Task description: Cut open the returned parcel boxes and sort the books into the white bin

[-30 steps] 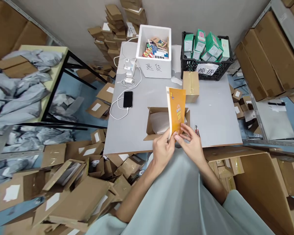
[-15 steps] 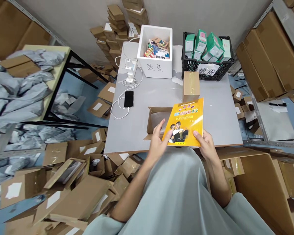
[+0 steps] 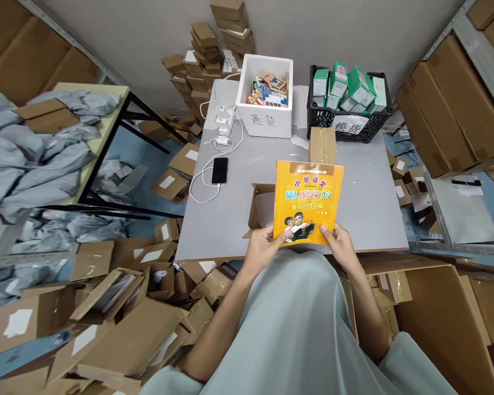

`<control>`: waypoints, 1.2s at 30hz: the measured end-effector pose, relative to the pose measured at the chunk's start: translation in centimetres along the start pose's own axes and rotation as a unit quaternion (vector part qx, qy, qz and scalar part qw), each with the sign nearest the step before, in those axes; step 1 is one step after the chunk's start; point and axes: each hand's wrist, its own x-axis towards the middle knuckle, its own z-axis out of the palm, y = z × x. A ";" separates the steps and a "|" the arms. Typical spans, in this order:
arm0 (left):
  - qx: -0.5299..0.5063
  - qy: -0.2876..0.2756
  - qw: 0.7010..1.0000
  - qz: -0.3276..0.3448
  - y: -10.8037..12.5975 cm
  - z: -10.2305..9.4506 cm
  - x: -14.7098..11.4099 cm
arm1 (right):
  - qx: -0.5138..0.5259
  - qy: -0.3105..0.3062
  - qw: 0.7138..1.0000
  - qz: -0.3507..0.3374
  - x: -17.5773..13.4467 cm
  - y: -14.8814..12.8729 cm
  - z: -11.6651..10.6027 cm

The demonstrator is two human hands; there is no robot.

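One orange-yellow paperback book with a printed cover (image 3: 307, 200) is held above the near edge of the grey flat-topped surface (image 3: 366, 206), partly hiding one open brown cardboard carton (image 3: 257, 213). Its front cover faces the wearer, title end pointing away, towards the wall; the long axis runs from the wearer's lap outwards, tilted rather than flat.

Grip, left hand (image 3: 261, 249): fastened on the book's lower left corner, thumb on the cover. Grip, right hand (image 3: 341, 247): fastened on the lower right corner, thumb likewise on the cover.

Count on the surface: one closed, taped brown cardboard box (image 3: 323, 146), just beyond the book; one white foam box (image 3: 267, 120) containing printed books (number not determinable, as they overlap); one black plastic crate (image 3: 360, 134) containing several green-and-white boxes (image 3: 357, 88); one black phone (image 3: 219, 170), left of the book, with one white cable (image 3: 206, 201) attached.
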 end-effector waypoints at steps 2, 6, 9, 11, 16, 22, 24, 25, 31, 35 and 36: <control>0.047 0.046 0.997 0.029 -0.1 0.3 -0.2 | -0.067 0.099 0.992 -0.043 0.1 0.2 0.6; 0.136 0.106 0.983 0.069 -0.4 1.4 -0.7 | -0.118 0.135 0.980 -0.091 -1.1 -1.3 2.8; 0.149 0.112 0.974 0.130 -0.6 2.7 -1.6 | -0.097 0.060 0.990 -0.081 -2.3 -2.7 5.1; 0.165 0.101 0.963 0.187 -0.7 3.6 -2.4 | -0.114 0.060 0.989 -0.077 -2.6 -3.0 6.1; 0.243 -0.016 0.936 0.255 -0.8 3.7 -4.1 | -0.020 0.101 0.993 -0.054 -1.0 -2.4 4.7; 0.027 0.116 0.992 0.035 0.0 -1.6 -0.8 | 0.147 -0.047 0.985 0.078 0.7 -2.6 0.4; -0.097 0.027 0.994 -0.043 0.7 -3.0 0.5 | 0.148 -0.077 0.980 0.105 0.6 -2.6 -0.3; -0.141 -0.022 0.988 -0.062 1.1 -3.5 0.9 | 0.142 -0.087 0.980 0.111 0.6 -2.5 -0.4; -0.173 -0.079 0.980 -0.066 2.1 -3.9 1.3 | 0.125 -0.118 0.979 0.112 0.9 -1.9 -0.5; -0.110 -0.051 0.992 -0.036 1.2 -4.7 1.6 | 0.064 -0.154 0.984 0.070 1.5 -2.5 -0.9; -0.085 -0.039 0.995 -0.017 1.1 -5.1 1.7 | 0.041 -0.160 0.985 0.052 1.6 -2.7 -1.0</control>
